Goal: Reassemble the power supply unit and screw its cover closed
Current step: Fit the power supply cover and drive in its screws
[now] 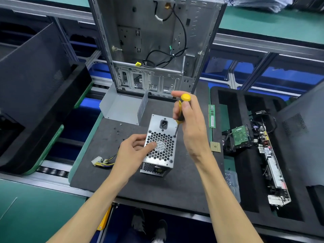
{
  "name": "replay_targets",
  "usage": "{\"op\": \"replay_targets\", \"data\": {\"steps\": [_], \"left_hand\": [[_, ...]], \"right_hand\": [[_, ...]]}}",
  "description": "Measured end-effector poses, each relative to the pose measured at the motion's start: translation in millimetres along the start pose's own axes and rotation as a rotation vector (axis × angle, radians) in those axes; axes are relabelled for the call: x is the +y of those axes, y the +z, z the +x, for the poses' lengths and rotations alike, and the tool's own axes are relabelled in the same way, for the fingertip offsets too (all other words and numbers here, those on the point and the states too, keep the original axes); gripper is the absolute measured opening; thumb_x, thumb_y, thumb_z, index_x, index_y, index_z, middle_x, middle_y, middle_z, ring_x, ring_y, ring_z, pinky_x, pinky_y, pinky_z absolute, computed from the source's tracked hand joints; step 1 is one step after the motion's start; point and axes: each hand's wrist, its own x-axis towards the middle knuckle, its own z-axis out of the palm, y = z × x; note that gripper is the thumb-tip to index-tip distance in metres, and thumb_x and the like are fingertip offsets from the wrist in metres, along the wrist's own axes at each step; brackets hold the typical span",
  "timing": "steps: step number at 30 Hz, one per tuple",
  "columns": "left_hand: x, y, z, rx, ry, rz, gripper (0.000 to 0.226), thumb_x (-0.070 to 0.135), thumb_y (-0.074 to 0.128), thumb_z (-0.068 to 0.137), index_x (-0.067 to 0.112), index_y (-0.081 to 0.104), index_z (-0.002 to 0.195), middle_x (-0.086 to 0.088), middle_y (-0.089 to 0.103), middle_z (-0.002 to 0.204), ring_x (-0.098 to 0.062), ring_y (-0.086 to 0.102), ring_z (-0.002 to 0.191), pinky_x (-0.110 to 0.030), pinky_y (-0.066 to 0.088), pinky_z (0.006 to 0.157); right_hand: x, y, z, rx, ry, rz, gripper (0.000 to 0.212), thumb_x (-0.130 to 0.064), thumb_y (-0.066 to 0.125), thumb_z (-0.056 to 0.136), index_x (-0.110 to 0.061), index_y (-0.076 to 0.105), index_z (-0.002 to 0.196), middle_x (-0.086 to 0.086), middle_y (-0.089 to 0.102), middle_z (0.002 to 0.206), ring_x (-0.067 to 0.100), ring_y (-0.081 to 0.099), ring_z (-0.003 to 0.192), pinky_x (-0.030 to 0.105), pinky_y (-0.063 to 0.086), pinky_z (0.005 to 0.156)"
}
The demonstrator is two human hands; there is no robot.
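The silver sheet-metal power supply unit point(160, 146) stands on end near the middle of the dark foam work mat point(157, 190), honeycomb fan grille and black mains socket facing up at me, so the grille-face screws are reachable from straight above.

My left hand point(135, 151) grips the unit's left side, thumb lying across the grille, fingers wrapped round the far edge. I read that as bracing: it keeps the box from twisting or tipping under driver torque.

My right hand point(187, 120) is closed around the yellow-and-black-handled screwdriver point(180, 113), fingers round the grip just below the yellow cap. The shaft runs down to the screw hole at the grille's upper right corner, tip on or in it; I can't tell if a screw is seated there. The near-vertical hold lines the bit with the hole.

Step in hand, I judge: driving that corner screw. The grille's other corners seem to show screw heads, not clear enough to confirm.

Small dark loose screws point(117, 131) lie scattered on the mat just left of the unit, within reach for the next pick. The unit's wire bundle with white plug point(98, 161) trails out to the left, clear of the work.

Behind, the grey bent sheet-metal cover panel point(122, 109) lies flat on the mat and the open grey computer case point(154, 46) stands upright. A green RAM stick point(211, 116) sits at the mat's right edge.
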Motion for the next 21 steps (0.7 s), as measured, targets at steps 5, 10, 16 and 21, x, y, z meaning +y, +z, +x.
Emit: {"op": "replay_targets", "data": {"steps": [5, 10, 16, 21], "left_hand": [[3, 0, -1, -0.006, -0.011, 0.006, 0.028, 0.020, 0.082, 0.084, 0.020, 0.069, 0.109, 0.010, 0.077, 0.086, -0.004, 0.074, 0.078, -0.009, 0.051, 0.064], [6, -1, 0, -0.033, -0.011, 0.015, 0.028, 0.021, 0.082, 0.084, 0.023, 0.067, 0.108, 0.015, 0.076, 0.084, 0.002, 0.071, 0.075, -0.008, 0.049, 0.058], [5, -3, 6, -0.071, -0.034, -0.004, 0.037, 0.020, 0.083, 0.083, 0.016, 0.064, 0.114, 0.000, 0.075, 0.090, -0.001, 0.071, 0.072, -0.010, 0.050, 0.060], [-1, -6, 11, -0.107, -0.035, -0.014, 0.041, 0.026, 0.084, 0.082, 0.018, 0.062, 0.117, -0.002, 0.074, 0.099, -0.006, 0.072, 0.081, -0.014, 0.052, 0.064]], "right_hand": [[-7, -3, -5, 0.108, -0.056, -0.133, 0.012, -0.020, 0.067, 0.098, -0.020, 0.055, 0.101, 0.005, 0.066, 0.090, 0.026, 0.069, 0.085, 0.029, 0.054, 0.077], [-39, -17, 7, 0.000, -0.134, -0.658, 0.032, -0.025, 0.082, 0.088, -0.010, 0.054, 0.088, -0.002, 0.050, 0.086, 0.005, 0.048, 0.071, 0.017, 0.040, 0.066], [-88, -22, 22, -0.381, 0.079, -1.246, 0.021, -0.034, 0.061, 0.098, -0.020, 0.046, 0.095, -0.003, 0.059, 0.085, 0.026, 0.059, 0.081, 0.040, 0.048, 0.072], [-100, -12, 27, -0.696, 0.065, -1.644, 0.017, -0.029, 0.044, 0.105, -0.015, 0.048, 0.113, 0.006, 0.048, 0.110, 0.028, 0.051, 0.073, 0.039, 0.043, 0.065]]}}
